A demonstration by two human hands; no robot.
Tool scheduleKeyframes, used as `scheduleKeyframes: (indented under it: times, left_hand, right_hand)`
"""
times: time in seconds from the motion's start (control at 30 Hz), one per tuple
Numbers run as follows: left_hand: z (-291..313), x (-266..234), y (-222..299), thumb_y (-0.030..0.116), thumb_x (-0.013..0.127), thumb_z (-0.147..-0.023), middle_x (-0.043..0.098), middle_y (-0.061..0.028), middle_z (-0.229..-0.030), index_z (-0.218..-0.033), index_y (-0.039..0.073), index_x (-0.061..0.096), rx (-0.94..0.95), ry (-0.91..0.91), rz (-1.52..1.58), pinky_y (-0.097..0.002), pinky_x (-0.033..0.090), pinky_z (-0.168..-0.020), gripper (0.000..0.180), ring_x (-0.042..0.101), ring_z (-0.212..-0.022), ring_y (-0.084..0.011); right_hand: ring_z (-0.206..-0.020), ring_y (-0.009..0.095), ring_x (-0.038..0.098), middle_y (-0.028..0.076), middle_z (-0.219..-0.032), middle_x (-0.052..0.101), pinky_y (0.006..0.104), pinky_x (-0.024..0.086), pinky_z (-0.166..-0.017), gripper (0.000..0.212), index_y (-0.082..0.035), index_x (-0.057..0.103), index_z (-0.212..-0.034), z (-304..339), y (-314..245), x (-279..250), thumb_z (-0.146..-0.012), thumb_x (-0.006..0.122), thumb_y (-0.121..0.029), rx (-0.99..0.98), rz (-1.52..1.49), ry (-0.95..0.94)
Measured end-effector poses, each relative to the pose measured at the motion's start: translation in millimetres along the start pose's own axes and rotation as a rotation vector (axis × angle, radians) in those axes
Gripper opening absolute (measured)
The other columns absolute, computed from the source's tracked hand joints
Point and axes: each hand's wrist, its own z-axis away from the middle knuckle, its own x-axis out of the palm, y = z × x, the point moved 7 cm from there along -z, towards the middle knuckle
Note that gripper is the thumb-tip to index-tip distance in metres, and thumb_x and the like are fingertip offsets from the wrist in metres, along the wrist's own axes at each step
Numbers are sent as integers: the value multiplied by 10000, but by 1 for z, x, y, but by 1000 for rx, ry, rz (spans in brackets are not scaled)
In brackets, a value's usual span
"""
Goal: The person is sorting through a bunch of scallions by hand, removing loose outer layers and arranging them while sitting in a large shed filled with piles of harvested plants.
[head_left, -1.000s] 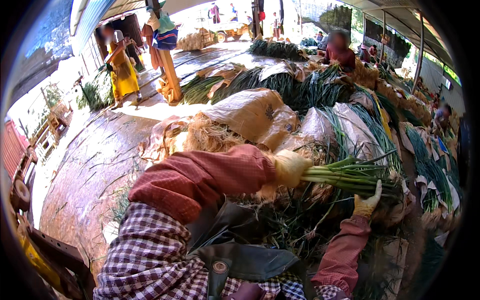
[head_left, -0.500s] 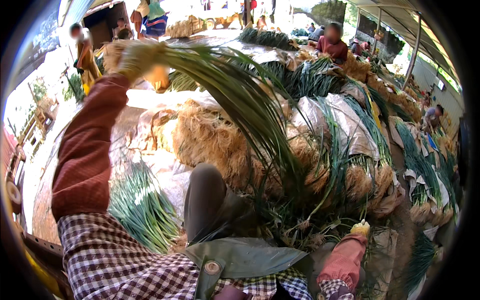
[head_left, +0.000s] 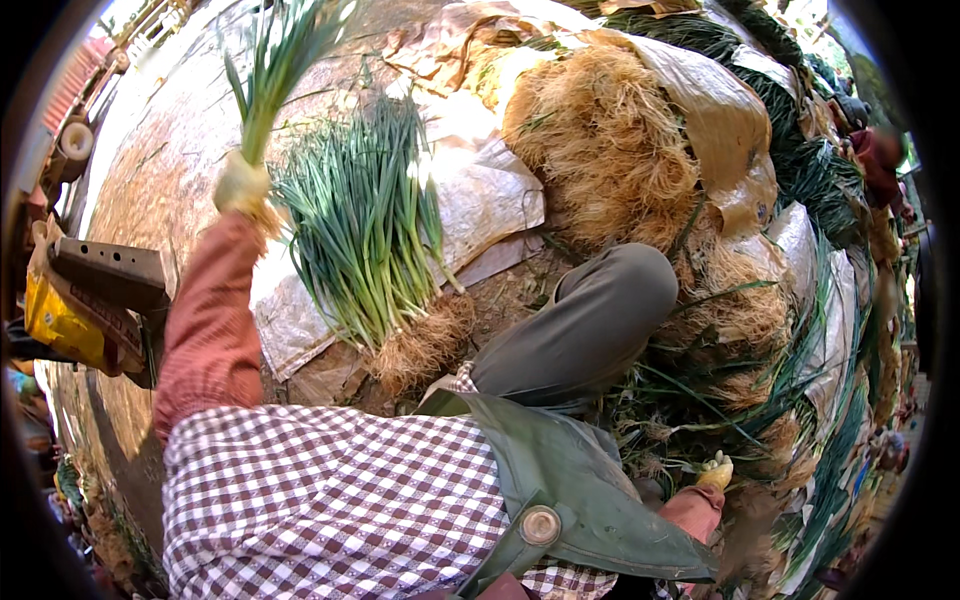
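My left hand (head_left: 243,185), in a pale yellowish glove, is closed round the lower end of a bunch of leeks (head_left: 268,85), whose green leaves point up and away; the far tips are blurred. Right beside it a larger pile of leeks (head_left: 365,215) lies on a white sheet, leaves away and matted brown roots (head_left: 425,340) toward me. Low on the right, next to my knee, my right hand (head_left: 715,470) is gloved too, its fingers curled. Loose leeks (head_left: 655,440) are scattered next to it, and whatever it holds cannot be made out.
A big heap of leeks, mostly roots showing (head_left: 605,145), stands beyond my bent knee (head_left: 620,290), partly under a tan sack (head_left: 725,120). More covered bundles run along the right. On the left are a dark metal beam (head_left: 110,270) and a yellow sack (head_left: 65,310).
My view has swung left and down. My left hand has come down with the leeks, which arched to the right before and now point up and away. The right hand stays low at the right.
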Motion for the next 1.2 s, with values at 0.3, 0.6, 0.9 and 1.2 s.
scheduleKeyframes:
  times: [0.3, 0.6, 0.9, 1.2]
  left_hand:
    - [224, 345, -133, 128, 629, -676, 598, -214, -994, -1245, -25, 328, -479, -600, 71, -368, 436, -850, 662, 590, -962, -291]
    - [242, 317, 0, 314, 723, -616, 640, -113, -925, -962, 163, 627, 841, -1081, -628, -382, 470, -787, 389, 604, -922, -281]
    - [104, 366, -31, 215, 677, -684, 641, -108, -973, -1053, 119, 615, 1021, -930, -603, -349, 482, -769, 386, 605, -931, -269]
    - [227, 294, 284, 388, 505, -846, 620, -57, -1002, -1101, 83, 574, 2077, 939, -1994, -305, 470, -711, 404, 579, -856, -179]
  right_hand:
    - [-498, 48, 420, -25, -738, 579, 183, 325, -426, 261, -108, 592, -1092, 144, 19, 116, -854, 519, -189, -321, 696, -479]
    - [-1056, 345, 481, 182, -1195, 476, 398, 396, -903, 584, -55, 402, -1263, 241, 53, 260, -719, 594, -149, -1320, 1154, -681]
    - [-936, 316, 533, 152, -979, 586, 420, 381, -865, 391, -87, 548, -1092, 102, 137, 161, -749, 606, -264, -1050, 1534, -503]
    - [-957, 352, 560, 205, -1026, 588, 442, 422, -838, 353, -69, 578, -1087, 45, 160, -203, -772, 570, -225, 530, 1800, -454]
